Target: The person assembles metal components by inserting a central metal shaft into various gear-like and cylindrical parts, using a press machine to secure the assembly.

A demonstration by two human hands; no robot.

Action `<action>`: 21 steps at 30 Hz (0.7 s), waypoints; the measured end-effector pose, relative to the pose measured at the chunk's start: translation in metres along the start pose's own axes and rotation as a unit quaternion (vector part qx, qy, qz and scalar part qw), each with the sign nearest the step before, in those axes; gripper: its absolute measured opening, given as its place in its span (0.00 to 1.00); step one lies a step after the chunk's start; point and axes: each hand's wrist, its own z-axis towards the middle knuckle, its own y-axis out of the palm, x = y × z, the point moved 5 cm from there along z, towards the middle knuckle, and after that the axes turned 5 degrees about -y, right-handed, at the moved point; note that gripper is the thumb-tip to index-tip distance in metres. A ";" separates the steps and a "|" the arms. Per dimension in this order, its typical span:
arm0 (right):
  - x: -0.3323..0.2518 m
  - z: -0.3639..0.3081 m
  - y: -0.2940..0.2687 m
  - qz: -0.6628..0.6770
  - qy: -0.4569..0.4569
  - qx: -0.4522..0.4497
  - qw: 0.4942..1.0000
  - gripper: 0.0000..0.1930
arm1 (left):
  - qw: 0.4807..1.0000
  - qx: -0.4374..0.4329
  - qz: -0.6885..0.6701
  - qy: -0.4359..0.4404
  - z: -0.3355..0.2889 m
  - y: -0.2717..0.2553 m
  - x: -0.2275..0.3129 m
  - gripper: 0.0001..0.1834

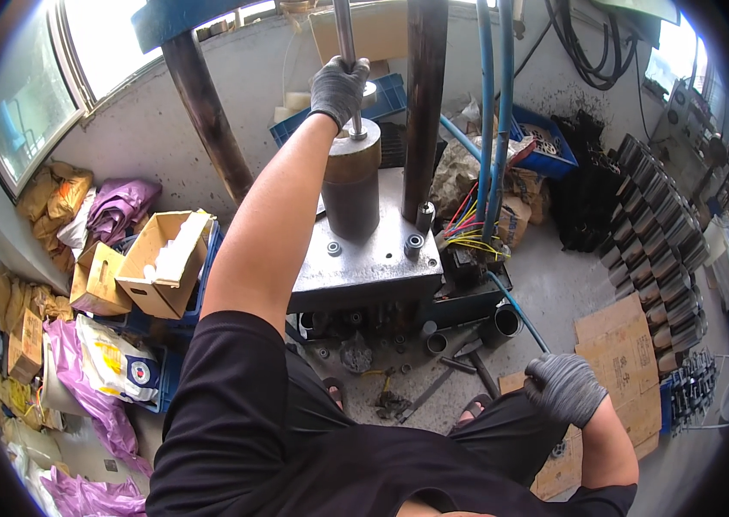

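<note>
Well, left hand [338, 90] grips a rod [344, 30] between posts [425, 112], right hand [565, 389] a blue bar [519, 315], fingers curled.

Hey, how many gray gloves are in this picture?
2: left glove, around the upright metal rod; right glove, at the near end of the blue rod. Any others would be hidden.

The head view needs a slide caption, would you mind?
Gloved left hand around a metal rod above a dark cylinder.
</note>
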 end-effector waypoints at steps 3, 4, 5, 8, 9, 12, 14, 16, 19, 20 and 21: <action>0.003 0.002 -0.014 0.033 -0.002 0.127 0.991 0.11 | 1.000 0.008 0.002 0.015 0.002 -0.002 -0.001 0.22; 0.002 0.002 -0.014 0.033 -0.001 0.127 0.991 0.11 | 1.000 0.008 -0.004 0.012 0.004 -0.002 -0.003 0.22; 0.000 0.003 -0.009 0.012 -0.005 0.065 0.998 0.11 | 1.000 0.005 -0.008 0.010 0.005 -0.002 -0.005 0.22; 0.000 0.001 0.000 -0.019 0.006 -0.036 0.999 0.11 | 0.999 -0.019 -0.017 -0.030 0.006 0.005 -0.010 0.23; -0.001 0.001 -0.004 -0.006 0.011 -0.017 1.000 0.11 | 1.000 -0.015 0.000 -0.025 0.003 0.004 -0.009 0.23; 0.005 0.002 -0.009 0.024 0.007 0.038 0.999 0.11 | 0.999 -0.016 -0.011 -0.029 0.002 0.003 -0.006 0.23; 0.008 0.009 -0.030 0.030 -0.009 0.162 0.986 0.10 | 1.000 -0.002 0.009 -0.011 0.000 -0.001 -0.001 0.23; 0.016 0.028 -0.058 -0.082 0.019 0.184 0.979 0.14 | 1.000 0.012 0.028 0.007 0.000 -0.005 0.001 0.22; 0.013 0.064 -0.132 -0.125 -0.123 0.527 0.832 0.18 | 1.000 0.015 0.016 0.002 0.002 -0.007 -0.005 0.23; 0.025 0.075 -0.146 -0.113 -0.147 0.551 0.814 0.20 | 1.000 0.015 0.023 0.006 0.001 -0.003 -0.003 0.23; 0.039 0.087 -0.158 -0.059 -0.153 0.574 0.802 0.24 | 0.999 0.014 0.028 0.011 0.001 0.002 0.001 0.23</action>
